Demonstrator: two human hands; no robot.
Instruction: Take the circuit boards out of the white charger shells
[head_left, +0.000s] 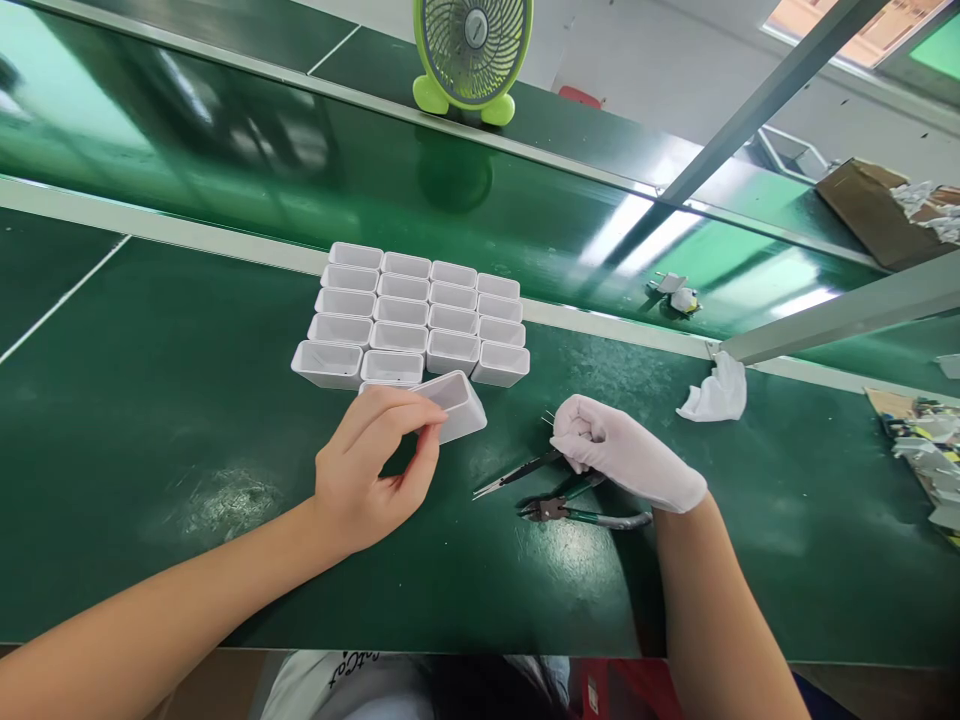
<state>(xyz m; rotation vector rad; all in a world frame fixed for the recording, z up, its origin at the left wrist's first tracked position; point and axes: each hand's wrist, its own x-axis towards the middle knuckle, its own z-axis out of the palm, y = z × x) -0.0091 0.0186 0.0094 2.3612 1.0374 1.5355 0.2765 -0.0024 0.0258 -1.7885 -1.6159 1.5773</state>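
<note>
Between the thumb and fingers of my bare left hand [379, 465] is the rim of a white open-topped plastic case [466, 415], tilted just in front of several rows of similar white cases [401, 312]. My right hand [611, 450] wears a white glove and is closed, with thin metal wires [548, 417] poking out at the fingertips; the rest of what it holds is hidden. Black-handled tweezers [519, 475] point left from under this hand, and I cannot tell whether it grips them. Green-handled side cutters [555, 509] lie just below it.
A crumpled white cloth or glove [716, 390] lies on the green table [187, 420] to the right. Beyond it is a tray of mixed small parts [922, 450]. A small white item [679, 293] rests behind the rail. A green fan [474, 55] stands on the back shelf.
</note>
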